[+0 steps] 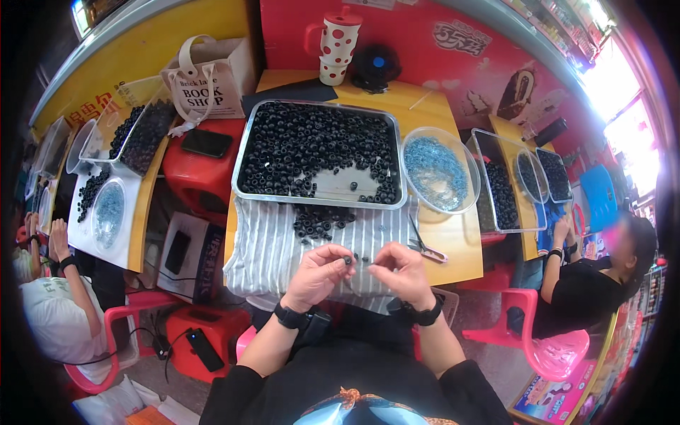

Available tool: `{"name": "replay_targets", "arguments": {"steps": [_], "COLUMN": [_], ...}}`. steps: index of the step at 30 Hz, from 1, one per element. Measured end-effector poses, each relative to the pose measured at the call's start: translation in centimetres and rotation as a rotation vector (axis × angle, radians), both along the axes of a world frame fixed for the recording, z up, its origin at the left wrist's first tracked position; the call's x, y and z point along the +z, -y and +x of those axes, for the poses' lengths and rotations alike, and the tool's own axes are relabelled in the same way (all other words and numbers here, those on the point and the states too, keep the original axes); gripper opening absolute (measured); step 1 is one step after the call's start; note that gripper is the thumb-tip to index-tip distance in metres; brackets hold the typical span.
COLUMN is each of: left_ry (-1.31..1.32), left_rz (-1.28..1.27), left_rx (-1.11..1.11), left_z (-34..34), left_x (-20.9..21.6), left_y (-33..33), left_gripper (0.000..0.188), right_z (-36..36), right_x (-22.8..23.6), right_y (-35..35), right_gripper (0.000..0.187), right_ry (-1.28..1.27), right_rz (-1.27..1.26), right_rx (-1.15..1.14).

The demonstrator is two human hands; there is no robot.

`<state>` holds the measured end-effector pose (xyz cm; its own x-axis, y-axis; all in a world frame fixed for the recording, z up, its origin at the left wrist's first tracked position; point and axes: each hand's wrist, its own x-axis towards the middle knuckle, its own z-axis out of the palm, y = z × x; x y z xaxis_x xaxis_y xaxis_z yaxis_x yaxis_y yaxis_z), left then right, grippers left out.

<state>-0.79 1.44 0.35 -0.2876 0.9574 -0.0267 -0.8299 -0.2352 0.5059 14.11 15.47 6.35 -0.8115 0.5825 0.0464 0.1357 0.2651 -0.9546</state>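
Note:
My left hand (pixel 316 278) pinches a small round black piece with a hole (pixel 347 261), like a bead or ring, between thumb and forefinger. Opposite it, a short gap away, my right hand (pixel 404 275) has its thumb and fingertips pressed together; what they hold is too small to make out. Both hands hover above the near edge of a grey-and-white striped cloth (pixel 265 244). Just beyond them, a loose heap of the same black pieces (pixel 317 221) lies on the cloth. A rectangular metal tray (pixel 319 198) full of such pieces stands behind the heap.
Right of the tray sits a clear round bowl of small light-blue pieces (pixel 433 166). A small cutting tool (pixel 428 249) lies near my right hand. At the back stand a red-dotted tumbler (pixel 340 49) and a black fan (pixel 375 65). People (pixel 64 304) work at tables on both sides.

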Motion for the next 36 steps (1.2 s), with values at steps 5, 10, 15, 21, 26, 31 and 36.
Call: {"name": "replay_targets", "arguments": {"steps": [5,10,15,21,26,31,36], "left_ry": [-0.009,0.017,0.004,-0.041,-0.048,-0.057,-0.051], "left_rz": [-0.01,-0.018,-0.01,0.007,0.013,0.014,0.013], "left_rx": [-0.01,-0.044,-0.037,-0.02,-0.02,-0.012,-0.004], "left_z": [0.1,0.0,0.1,0.1,0.1,0.1,0.2], "left_x": [0.0,0.3,0.3,0.3,0.4,0.3,0.1], "left_y": [0.1,0.1,0.1,0.0,0.0,0.0,0.0], "left_gripper": [0.019,0.019,0.019,0.017,0.018,0.019,0.018], "right_z": [-1.7,-2.4,-2.4,-2.3,-2.1,-2.0,-2.2], "right_x": [0.0,0.2,0.5,0.2,0.2,0.3,0.4], "right_y": [2.0,2.3,2.6,2.6,2.3,2.4,2.7], "right_gripper": [0.016,0.016,0.015,0.015,0.015,0.015,0.017], "right_ry": [-0.191,-0.249,-0.248,-0.245,-0.236,-0.222,-0.243], "right_rz": [-0.106,0.085,0.076,0.056,0.139,0.101,0.155], "right_rx": [0.083,0.09,0.085,0.074,0.089,0.08,0.041]}}
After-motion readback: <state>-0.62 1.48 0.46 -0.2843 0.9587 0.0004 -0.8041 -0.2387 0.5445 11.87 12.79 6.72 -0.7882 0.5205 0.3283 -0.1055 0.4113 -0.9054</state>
